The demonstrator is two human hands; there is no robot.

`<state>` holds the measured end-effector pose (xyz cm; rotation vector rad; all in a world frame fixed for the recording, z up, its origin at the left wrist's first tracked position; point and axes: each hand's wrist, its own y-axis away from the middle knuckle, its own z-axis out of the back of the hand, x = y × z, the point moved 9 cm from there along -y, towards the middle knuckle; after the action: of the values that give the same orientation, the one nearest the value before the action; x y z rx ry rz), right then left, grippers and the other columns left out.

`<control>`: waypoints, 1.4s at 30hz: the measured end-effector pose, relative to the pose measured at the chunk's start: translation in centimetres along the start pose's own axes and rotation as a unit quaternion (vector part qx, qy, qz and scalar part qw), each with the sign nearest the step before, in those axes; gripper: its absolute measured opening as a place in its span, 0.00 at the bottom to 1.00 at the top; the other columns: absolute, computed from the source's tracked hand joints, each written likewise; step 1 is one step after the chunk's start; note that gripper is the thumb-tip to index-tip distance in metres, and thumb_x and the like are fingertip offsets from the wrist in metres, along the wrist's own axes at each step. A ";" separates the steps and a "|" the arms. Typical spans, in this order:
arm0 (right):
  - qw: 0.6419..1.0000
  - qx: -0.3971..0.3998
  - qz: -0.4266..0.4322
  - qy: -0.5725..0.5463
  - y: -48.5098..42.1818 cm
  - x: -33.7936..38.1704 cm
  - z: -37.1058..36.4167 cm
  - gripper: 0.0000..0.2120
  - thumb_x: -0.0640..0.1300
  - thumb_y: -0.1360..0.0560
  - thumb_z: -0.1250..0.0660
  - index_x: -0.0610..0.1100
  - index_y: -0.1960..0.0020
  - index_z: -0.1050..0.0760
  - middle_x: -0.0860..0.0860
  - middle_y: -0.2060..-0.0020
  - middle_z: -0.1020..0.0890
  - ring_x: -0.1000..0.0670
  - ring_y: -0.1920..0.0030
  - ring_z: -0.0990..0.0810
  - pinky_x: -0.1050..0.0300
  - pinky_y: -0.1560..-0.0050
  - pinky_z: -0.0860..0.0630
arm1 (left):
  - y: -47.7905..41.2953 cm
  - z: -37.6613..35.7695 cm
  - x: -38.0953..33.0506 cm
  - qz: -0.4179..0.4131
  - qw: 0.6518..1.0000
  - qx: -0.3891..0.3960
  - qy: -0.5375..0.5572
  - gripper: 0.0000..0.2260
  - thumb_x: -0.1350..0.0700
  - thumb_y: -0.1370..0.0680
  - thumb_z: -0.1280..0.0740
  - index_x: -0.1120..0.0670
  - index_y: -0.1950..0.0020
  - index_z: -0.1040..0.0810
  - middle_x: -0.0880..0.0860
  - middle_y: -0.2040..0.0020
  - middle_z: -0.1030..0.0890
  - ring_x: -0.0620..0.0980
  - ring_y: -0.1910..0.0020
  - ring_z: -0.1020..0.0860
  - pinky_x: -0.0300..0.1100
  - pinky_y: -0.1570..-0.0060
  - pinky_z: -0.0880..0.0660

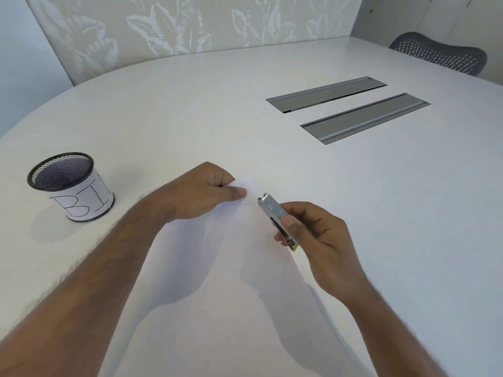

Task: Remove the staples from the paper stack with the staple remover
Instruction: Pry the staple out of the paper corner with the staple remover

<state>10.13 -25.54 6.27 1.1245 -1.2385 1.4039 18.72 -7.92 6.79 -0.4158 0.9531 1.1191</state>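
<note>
wall (190,20): leaf-patterned | table (190,110): white, rounded | chair (441,54): grey mesh, far right

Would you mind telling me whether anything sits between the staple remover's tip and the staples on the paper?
Nothing visible does. The staple remover in the right hand points at the staples across bare paper; the left hand pins the corner beside them.

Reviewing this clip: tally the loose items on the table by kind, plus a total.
White paper stack: 1
Silver metal staple remover, in the right hand: 1
Black mesh cup with white "BI" label: 1
Total: 3
</note>
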 end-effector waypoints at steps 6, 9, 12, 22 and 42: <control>0.999 -0.017 -0.009 0.050 0.4 -0.5 -0.3 0.07 0.43 0.21 0.33 0.51 0.50 0.17 0.53 0.58 0.14 0.52 0.58 0.16 0.62 0.54 0.21 | 1.1 0.7 -1.6 -0.014 1.000 -0.008 -0.016 0.23 0.54 0.19 0.31 0.67 0.66 0.34 0.52 0.71 0.39 0.47 0.76 0.43 0.34 0.76 0.44; 0.997 -0.037 -0.006 0.064 0.4 -0.5 0.0 0.09 0.44 0.20 0.34 0.56 0.53 0.17 0.56 0.59 0.15 0.53 0.58 0.16 0.65 0.56 0.22 | 1.5 0.8 -2.0 -0.014 1.000 -0.015 -0.012 0.23 0.55 0.19 0.31 0.67 0.67 0.35 0.47 0.74 0.40 0.46 0.77 0.43 0.33 0.77 0.45; 0.997 -0.046 -0.004 0.065 0.4 -0.4 -0.1 0.10 0.44 0.20 0.34 0.57 0.53 0.17 0.56 0.59 0.15 0.53 0.58 0.16 0.66 0.56 0.23 | 1.8 0.9 -2.2 -0.016 1.000 -0.020 -0.009 0.23 0.55 0.19 0.31 0.67 0.66 0.35 0.48 0.73 0.41 0.46 0.76 0.44 0.34 0.77 0.46; 0.994 -0.060 -0.001 0.088 0.5 -0.8 -0.5 0.07 0.46 0.20 0.34 0.51 0.50 0.17 0.54 0.59 0.15 0.52 0.57 0.17 0.58 0.52 0.20 | 2.3 0.4 -2.2 -0.011 0.999 -0.033 -0.008 0.22 0.54 0.19 0.32 0.72 0.63 0.31 0.56 0.67 0.39 0.48 0.75 0.44 0.35 0.76 0.46; 0.991 -0.067 0.041 0.113 0.0 0.1 -1.0 0.05 0.44 0.22 0.32 0.49 0.48 0.17 0.60 0.58 0.16 0.58 0.54 0.19 0.70 0.55 0.26 | 2.1 0.3 -1.4 0.003 0.998 -0.060 0.033 0.22 0.52 0.21 0.30 0.67 0.66 0.30 0.51 0.71 0.38 0.47 0.76 0.42 0.36 0.76 0.44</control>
<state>10.04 -24.54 6.25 0.8079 -1.2069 1.4419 16.81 -7.60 8.46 -0.5511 0.9487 1.1770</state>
